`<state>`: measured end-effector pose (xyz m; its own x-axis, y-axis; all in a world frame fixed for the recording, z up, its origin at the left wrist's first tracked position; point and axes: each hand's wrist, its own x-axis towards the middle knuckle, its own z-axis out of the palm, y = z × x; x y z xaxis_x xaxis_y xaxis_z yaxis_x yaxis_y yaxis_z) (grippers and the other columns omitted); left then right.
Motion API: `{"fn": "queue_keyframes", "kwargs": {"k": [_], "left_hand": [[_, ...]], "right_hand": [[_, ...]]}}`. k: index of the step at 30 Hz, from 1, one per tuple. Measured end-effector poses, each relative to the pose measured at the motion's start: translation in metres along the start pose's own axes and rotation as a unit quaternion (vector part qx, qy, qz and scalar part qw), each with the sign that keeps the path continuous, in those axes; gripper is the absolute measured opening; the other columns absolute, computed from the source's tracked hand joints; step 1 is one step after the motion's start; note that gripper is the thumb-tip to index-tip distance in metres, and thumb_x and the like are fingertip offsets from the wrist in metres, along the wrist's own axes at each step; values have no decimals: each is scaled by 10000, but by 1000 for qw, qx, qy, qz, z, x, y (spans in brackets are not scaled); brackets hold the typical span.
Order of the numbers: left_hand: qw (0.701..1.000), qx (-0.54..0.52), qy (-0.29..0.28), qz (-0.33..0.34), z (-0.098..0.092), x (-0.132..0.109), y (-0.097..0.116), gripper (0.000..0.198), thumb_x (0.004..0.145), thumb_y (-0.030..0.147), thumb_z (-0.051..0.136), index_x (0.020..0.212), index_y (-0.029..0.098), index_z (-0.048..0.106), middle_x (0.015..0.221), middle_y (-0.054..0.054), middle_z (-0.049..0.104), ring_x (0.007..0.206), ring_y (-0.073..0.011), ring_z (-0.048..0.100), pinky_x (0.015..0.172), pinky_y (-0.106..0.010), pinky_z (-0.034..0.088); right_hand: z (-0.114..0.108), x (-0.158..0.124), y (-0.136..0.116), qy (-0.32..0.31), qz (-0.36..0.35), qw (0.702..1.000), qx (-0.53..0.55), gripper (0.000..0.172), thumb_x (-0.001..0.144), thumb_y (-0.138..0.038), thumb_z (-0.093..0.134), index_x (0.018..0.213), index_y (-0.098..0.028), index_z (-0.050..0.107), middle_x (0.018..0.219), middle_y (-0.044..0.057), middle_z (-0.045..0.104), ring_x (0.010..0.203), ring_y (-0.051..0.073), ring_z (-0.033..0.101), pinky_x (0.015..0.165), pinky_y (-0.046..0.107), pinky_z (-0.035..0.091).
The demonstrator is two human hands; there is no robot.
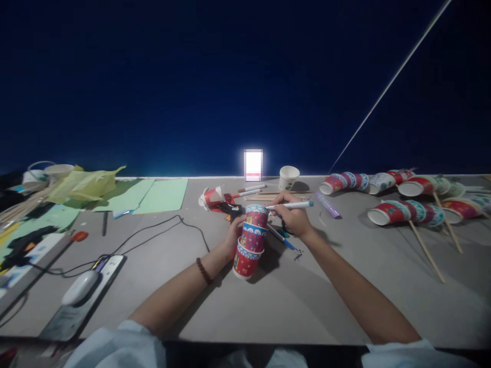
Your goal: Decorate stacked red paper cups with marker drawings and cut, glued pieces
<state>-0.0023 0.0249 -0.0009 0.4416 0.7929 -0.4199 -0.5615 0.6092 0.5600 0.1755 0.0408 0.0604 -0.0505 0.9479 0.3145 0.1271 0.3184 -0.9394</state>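
My left hand [233, 236] is wrapped round a stack of patterned red and blue paper cups [250, 241], which tilts up off the grey table [291, 301]. My right hand [293, 219] grips a white marker with a teal cap [291, 205], held level with its tip against the top cup of the stack. Under my right hand lie a blue pen [283, 239] and other small tools. A bead bracelet sits on my left wrist.
Cup stacks on wooden sticks [406, 212] lie at the right. A white paper cup [288, 177] and a bright screen [253, 164] stand at the back. A power strip [82, 294] with black cable lies left, near green paper sheets [153, 197].
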Motion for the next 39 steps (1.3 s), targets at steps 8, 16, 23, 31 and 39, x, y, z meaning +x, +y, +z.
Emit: {"fn": "queue_keyframes", "kwargs": {"k": [8, 16, 23, 31, 39], "left_hand": [[1000, 22, 11, -10, 2, -1, 2, 397, 702, 450, 633, 859, 87, 672, 719, -105, 705, 618, -225, 657, 638, -339, 512], [1000, 23, 5, -15, 7, -5, 3, 406, 721, 446, 605, 874, 76, 669, 722, -121, 711, 616, -238, 664, 620, -343, 513], [1000, 3, -21, -22, 3, -2, 2, 447, 756, 478, 595, 943, 77, 653, 770, -125, 713, 610, -229, 659, 619, -342, 511], [999, -33, -17, -15, 6, 1, 2, 304, 780, 411, 596, 823, 114, 644, 654, -68, 675, 544, -186, 622, 588, -308, 488], [999, -30, -31, -26, 8, -3, 3, 375, 775, 463, 588, 823, 97, 654, 689, -93, 691, 571, -196, 635, 599, -308, 491]], "right_hand": [[0, 0, 1, 1, -5, 1000, -14, 69, 709, -195, 548, 651, -205, 584, 565, -27, 593, 558, 135, 563, 556, 251, 433], [0, 0, -1, -2, -11, 1000, -8, 75, 709, -204, 545, 638, -207, 569, 585, -21, 613, 557, 132, 556, 557, 254, 435], [0, 0, -6, -2, 16, 998, 63, 67, 695, -229, 555, 631, -210, 552, 561, -13, 622, 548, 139, 559, 557, 266, 447], [2, 0, -9, 3, 29, 992, 127, 65, 678, -207, 567, 620, -213, 538, 601, -11, 640, 564, 135, 563, 588, 270, 461], [1, -1, -7, 3, 9, 998, 64, 56, 696, -218, 554, 643, -212, 535, 639, -5, 650, 601, 145, 586, 613, 279, 469]]}}
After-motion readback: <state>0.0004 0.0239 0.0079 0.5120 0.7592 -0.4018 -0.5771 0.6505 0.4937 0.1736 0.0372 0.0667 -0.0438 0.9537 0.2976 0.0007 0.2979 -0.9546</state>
